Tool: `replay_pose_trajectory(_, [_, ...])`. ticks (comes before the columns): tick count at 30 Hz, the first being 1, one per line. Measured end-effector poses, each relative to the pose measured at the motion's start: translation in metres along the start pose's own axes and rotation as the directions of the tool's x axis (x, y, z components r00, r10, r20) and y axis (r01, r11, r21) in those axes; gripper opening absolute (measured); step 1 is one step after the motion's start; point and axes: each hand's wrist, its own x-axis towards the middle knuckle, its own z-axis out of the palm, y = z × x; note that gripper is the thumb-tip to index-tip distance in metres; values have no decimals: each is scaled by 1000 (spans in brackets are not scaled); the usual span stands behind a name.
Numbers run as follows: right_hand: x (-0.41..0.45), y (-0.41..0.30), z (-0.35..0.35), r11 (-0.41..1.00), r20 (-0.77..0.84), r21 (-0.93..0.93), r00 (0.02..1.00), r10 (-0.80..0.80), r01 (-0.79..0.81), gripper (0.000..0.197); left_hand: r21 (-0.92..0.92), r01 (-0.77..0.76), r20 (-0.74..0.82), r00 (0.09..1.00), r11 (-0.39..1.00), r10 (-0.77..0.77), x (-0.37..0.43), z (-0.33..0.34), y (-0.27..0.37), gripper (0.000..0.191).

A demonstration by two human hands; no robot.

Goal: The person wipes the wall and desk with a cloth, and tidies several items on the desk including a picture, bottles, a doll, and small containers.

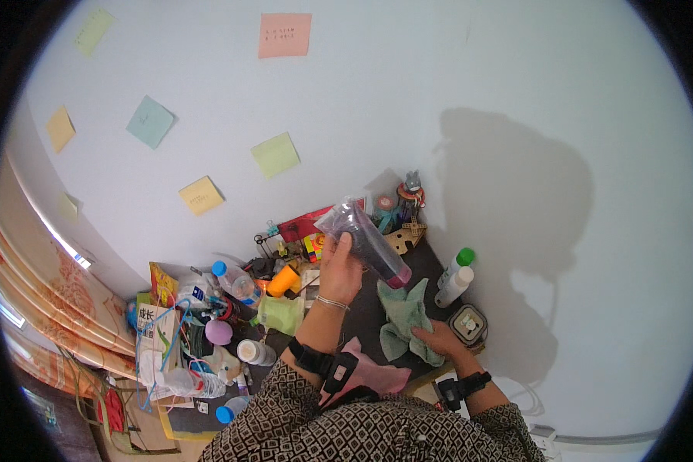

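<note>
My left hand (342, 268) grips a clear plastic bottle (378, 248) with a dark tint and a magenta end, raised and tilted above the desk (362, 315). Its magenta end points down to the right, close above a green cloth (401, 320). At the cloth's lower right edge, my right hand (438, 339) has the fabric pinched in its fingers. A pink cloth (372, 369) lies at the front of the desk, partly hidden by my left forearm.
White bottles (455, 287), one behind with a green cap (465, 255), and a square box (469, 324) line the right wall. Crowding the left are a blue-capped water bottle (238, 283), an orange cylinder (284, 280), a white jar (256, 352) and blue hangers (160, 341). Figurines (412, 190) stand behind.
</note>
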Motion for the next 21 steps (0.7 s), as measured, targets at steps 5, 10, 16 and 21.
replay_pose_trajectory(5, [-10,-10,14,996,-61,92,998,23,-18,51,-125,16,-141,989,992,-33,-2,-11,4,31])
replay_pose_trajectory(10, [-18,-18,8,993,-13,120,1000,17,-15,51,-249,96,-113,986,964,-127,-12,-13,3,43])
replay_pose_trajectory(16, [-25,-5,18,782,277,-444,897,-344,437,49,-103,120,-75,989,987,-128,-7,-2,-7,47])
replay_pose_trajectory(21, [-25,-5,20,800,278,-456,916,-289,391,48,235,71,-320,947,969,9,16,-7,-47,42])
